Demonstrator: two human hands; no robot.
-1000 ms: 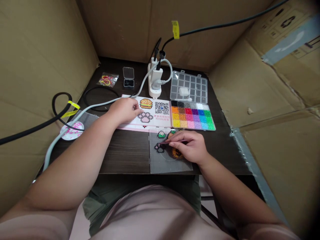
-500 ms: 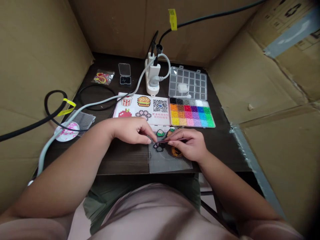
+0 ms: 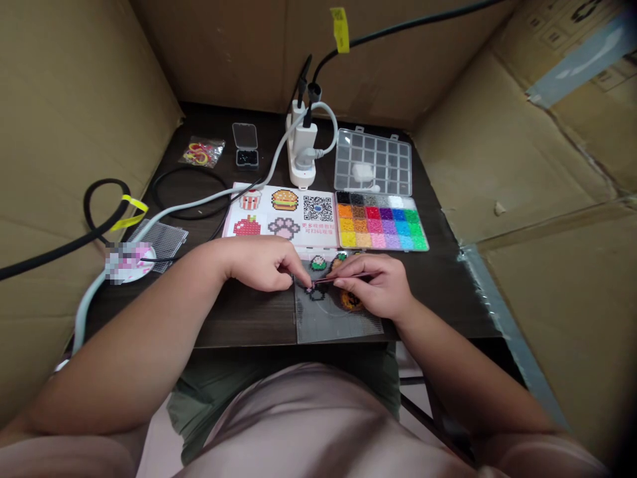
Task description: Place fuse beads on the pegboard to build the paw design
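Head view: right hand [image 3: 381, 287] pinches tweezers [image 3: 323, 280]; left hand [image 3: 261, 264], empty, thumb apart, points forefinger at the bead paw [image 3: 316, 293] on the clear pegboard [image 3: 338, 326]. Risk: fingertip and tweezers, crowded together, could knock beads off pegs.

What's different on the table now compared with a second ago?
The left hand has left the booklet and moved right and nearer the person, its index finger now at the black paw outline on the clear pegboard. The right hand still holds the tweezers there. The booklet and bead box stayed put.
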